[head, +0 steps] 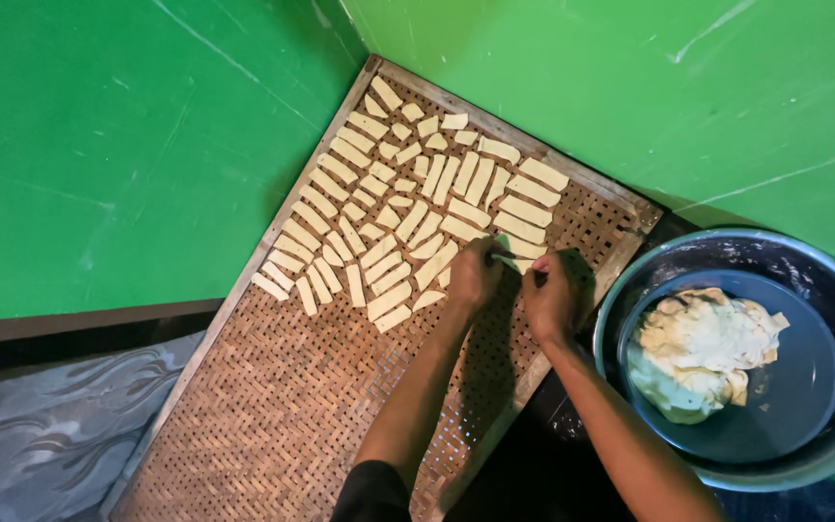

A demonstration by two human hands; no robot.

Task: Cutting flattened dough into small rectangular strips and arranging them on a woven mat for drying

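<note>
Fig. Laying pale dough strips on a woven tray, head view. The woven tray (pixel 273 406) lies tilted in a green-walled corner; its upper half carries rows of cut dough strips (pixel 408 208), mostly slanted, packed close, some touching. Lower half of the weave bare. Left hand (pixel 474 275) and right hand (pixel 555 295) meet near the tray's right edge, just beside the last rows, w/ one thin strip (pixel 512 257) stretched between them. Left fingers pinch one end of it; right fingers curled, pinching the other end approx. — exact grip partly hidden. To the right, a dark round basin (pixel 828 319), just beside the tray's frame, holds a heap of uncut or loose dough (pixel 703 353).

Step in hand (judged): placing a strip into the row by the right edge. Next move calls for lowering it flat beside its neighbours w/o overlap, keeping it straight and unstretched, since soft dough likely sags or tears if pulled.
</note>
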